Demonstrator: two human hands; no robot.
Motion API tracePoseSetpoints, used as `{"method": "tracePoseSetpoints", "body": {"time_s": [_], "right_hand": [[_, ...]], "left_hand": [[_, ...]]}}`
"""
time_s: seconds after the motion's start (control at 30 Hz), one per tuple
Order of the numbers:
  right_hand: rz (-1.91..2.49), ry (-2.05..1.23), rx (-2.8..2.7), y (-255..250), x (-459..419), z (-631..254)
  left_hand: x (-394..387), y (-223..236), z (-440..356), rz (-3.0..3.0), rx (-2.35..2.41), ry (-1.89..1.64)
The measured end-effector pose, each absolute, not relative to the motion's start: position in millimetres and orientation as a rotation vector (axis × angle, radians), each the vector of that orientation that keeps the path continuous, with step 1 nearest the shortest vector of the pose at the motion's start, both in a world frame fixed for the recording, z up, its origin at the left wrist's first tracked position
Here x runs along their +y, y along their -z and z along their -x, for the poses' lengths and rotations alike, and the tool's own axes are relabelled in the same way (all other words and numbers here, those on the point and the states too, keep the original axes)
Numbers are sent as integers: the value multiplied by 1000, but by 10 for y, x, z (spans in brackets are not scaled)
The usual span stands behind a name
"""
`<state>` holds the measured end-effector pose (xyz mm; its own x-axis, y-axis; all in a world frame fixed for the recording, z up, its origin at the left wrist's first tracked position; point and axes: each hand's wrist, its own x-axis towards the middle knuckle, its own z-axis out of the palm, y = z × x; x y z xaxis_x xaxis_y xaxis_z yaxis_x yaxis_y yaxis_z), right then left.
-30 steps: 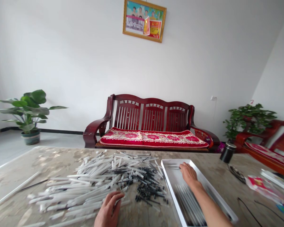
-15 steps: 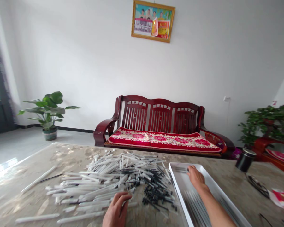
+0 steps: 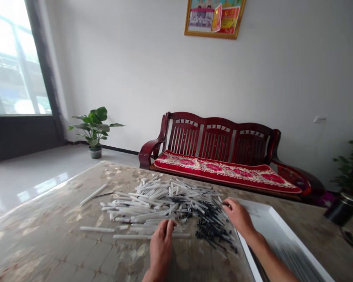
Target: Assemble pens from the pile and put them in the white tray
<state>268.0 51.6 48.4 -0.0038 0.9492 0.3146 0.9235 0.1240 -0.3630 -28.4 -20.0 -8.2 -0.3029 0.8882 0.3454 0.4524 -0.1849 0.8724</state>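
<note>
A mottled desk (image 3: pixel 61 243) carries a white tray (image 3: pixel 285 239) at right, just beside a heap of white plastic tubes (image 3: pixel 153 205) and black pen parts (image 3: pixel 214 233). At the heap's near edge, the left hand (image 3: pixel 161 246) curls its fingers down; whether they grip, I cannot tell. The right hand (image 3: pixel 238 215) reaches the heap's right side, fingers open.

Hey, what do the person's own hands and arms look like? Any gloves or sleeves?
Both are bare: the left hand and right hand wear no gloves, and the right forearm shows no sleeve or watch. No rings are visible.
</note>
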Motion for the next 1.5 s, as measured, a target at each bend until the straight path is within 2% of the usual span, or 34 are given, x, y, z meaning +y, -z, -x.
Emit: {"method": "tracePoseSetpoints", "body": {"time_s": [0.1,0.23,0.43,0.6,1.0,1.33,1.5], "right_hand": [[1631,-284,-2139,-426,207,-2002],[1621,-199,-2311,-298,-69,-1491],[1710,-17,-2433,-225,-90,-1388],[1768,-1,-2287,-199,-93,-1503],[1459,-238,-2126,-156,28,-1441],[1491,260,-2402,-85,523,-1347],[1494,371,-2371,-147,522,-1376]], "left_hand": [[-191,77,319,-1512,1706,-1489],[-213,70,317,-1646,1718,-1358],[-260,12,207,-1724,1847,-994],[-276,12,157,-1769,1816,-870],[-86,176,123,-892,1175,-1434],[-48,179,138,-472,958,-1506],[-46,164,131,-352,926,-1522]]}}
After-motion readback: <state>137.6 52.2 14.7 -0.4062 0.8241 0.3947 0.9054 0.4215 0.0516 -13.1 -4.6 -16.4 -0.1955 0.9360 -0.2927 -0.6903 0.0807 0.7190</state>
